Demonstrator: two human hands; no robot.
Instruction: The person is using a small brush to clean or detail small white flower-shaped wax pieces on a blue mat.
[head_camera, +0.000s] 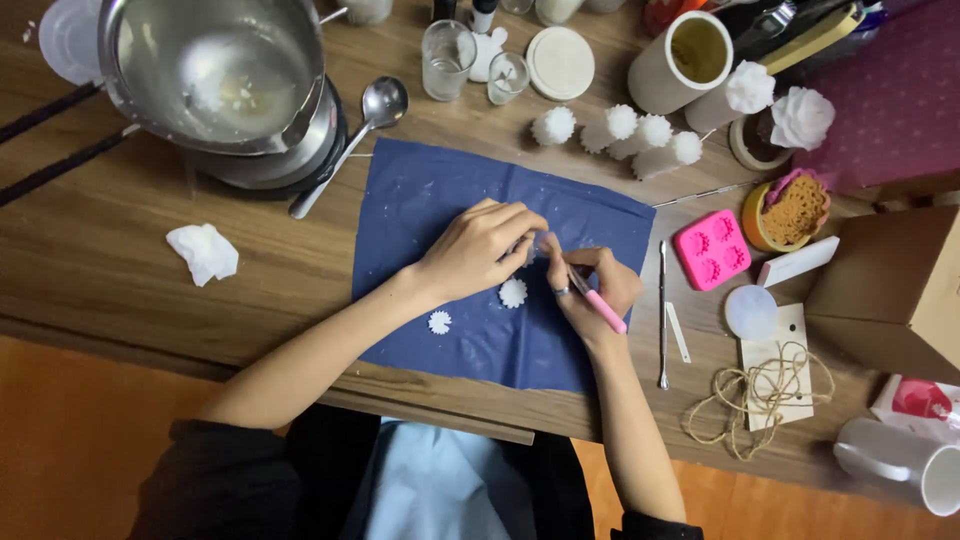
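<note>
A person seated at a wooden counter (120, 270) trims a small white wax piece (537, 244) over a blue sheet (480, 340), the left hand (480, 248) pinching the piece with fingers closed on it while the right hand (598, 282) grips a pink-handled craft knife (598, 305), fingers wrapped tight around it. Two finished white wax flowers (513, 292) lie on the sheet just below the hands (a second, smaller one (439, 322) sits to the left). A pink silicone mould (712, 249), a metal pick (661, 315) and a coil of twine (760, 395) wait nearby. The work appears to be mid-trim; the next cut seems to call for a steady, shallow stroke.
</note>
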